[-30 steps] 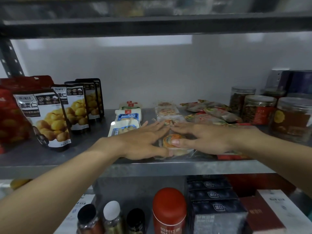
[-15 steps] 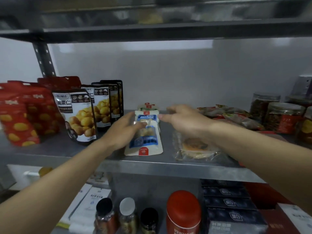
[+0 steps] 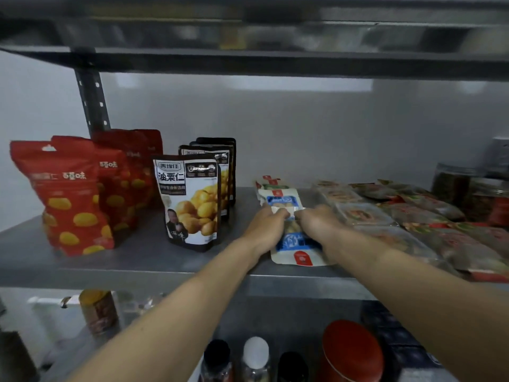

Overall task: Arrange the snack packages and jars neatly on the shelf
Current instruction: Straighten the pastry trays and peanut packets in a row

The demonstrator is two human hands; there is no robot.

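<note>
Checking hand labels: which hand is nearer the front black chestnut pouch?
Left. The left hand sits just right of the front black chestnut pouch, gripping the white-and-blue packet; the right hand grips that packet farther right.

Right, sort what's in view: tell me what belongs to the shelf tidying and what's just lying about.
Job: left hand, right hand, both gripping the white-and-blue packet; black chestnut pouches; red pouches; clear pastry packets; jars; shelf.
Lying about, lower down: red canister; small bottles; dark boxes.
</note>
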